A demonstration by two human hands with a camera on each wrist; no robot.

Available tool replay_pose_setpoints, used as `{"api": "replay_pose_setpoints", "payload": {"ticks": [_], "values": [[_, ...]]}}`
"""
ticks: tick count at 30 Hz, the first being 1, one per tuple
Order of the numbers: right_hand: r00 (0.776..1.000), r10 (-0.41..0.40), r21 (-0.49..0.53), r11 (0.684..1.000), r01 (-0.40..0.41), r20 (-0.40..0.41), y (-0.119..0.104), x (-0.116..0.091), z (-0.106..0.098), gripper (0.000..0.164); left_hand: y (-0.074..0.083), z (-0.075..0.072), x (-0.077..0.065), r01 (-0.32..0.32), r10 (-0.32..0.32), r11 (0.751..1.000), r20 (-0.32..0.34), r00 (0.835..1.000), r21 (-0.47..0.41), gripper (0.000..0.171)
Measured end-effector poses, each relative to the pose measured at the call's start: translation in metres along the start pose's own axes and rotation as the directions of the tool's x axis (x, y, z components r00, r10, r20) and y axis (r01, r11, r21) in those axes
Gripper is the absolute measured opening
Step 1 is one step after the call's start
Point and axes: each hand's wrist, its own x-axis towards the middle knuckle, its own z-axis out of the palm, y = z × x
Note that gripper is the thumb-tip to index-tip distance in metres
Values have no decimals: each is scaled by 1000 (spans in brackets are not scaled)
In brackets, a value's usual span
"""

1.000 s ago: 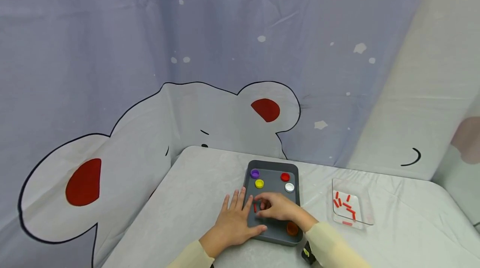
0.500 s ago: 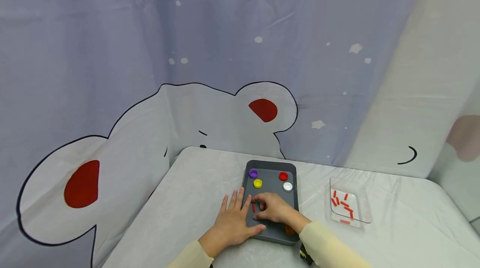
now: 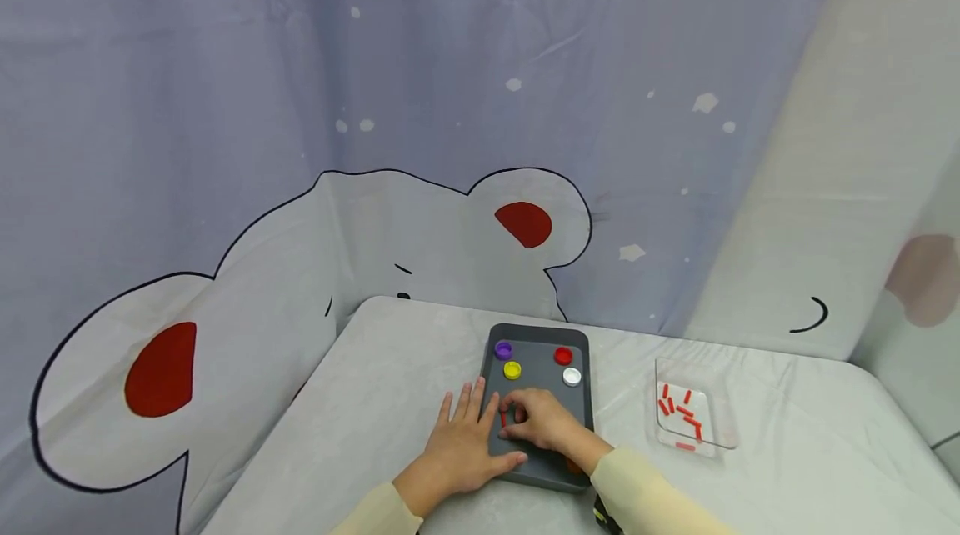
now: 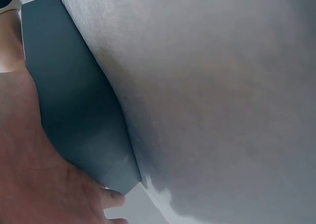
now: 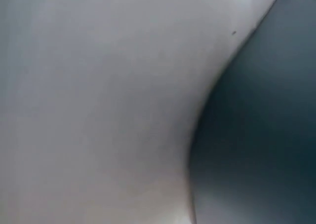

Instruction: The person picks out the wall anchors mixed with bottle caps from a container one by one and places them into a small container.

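A dark grey tray [image 3: 536, 332] lies on the white-covered table. My left hand [image 3: 457, 447] rests with spread, straight fingers along the tray's left edge, its thumb over the near left corner. Over the tray, the thumb and index finger of my right hand [image 3: 543, 418] close on the two ends of a small red stick [image 3: 503, 418]. Farther back in the tray sit a purple round cap [image 3: 503, 350], a yellow cap [image 3: 512, 370], a red cap [image 3: 563, 356] and a white cap [image 3: 572, 377]. An orange round piece [image 3: 573, 466] is mostly hidden beneath my right wrist.
Right of the tray stands a clear plastic box [image 3: 722, 414] with several red sticks [image 3: 684, 412] in it. A printed curtain [image 3: 420, 102] hangs behind the table. The wrist views show mostly the tray's outer walls [image 4: 74, 86] and the white cloth [image 5: 98, 110].
My right thumb and index finger have drawn closer together around the red stick. The right forearm now covers more of the orange piece. The left hand stays put; the head view has shifted slightly.
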Motion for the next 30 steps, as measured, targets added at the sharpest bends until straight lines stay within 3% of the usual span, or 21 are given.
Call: {"api": "replay_pose_setpoints", "payload": {"ticks": [14, 20, 30], "values": [[1000, -27, -3, 1000, 27, -15, 2, -3, 5, 20, 0, 2, -1, 17, -17, 1000, 14, 1000, 1, 103], [1000, -5, 87, 996, 3, 21, 3, -7, -2, 17, -2, 8, -1, 16, -16, 1000, 20, 1000, 14, 104], [1000, 1, 160, 987, 1, -13, 0, -12, -22, 17, 2, 0, -1, 23, -23, 1000, 13, 1000, 20, 106]]}}
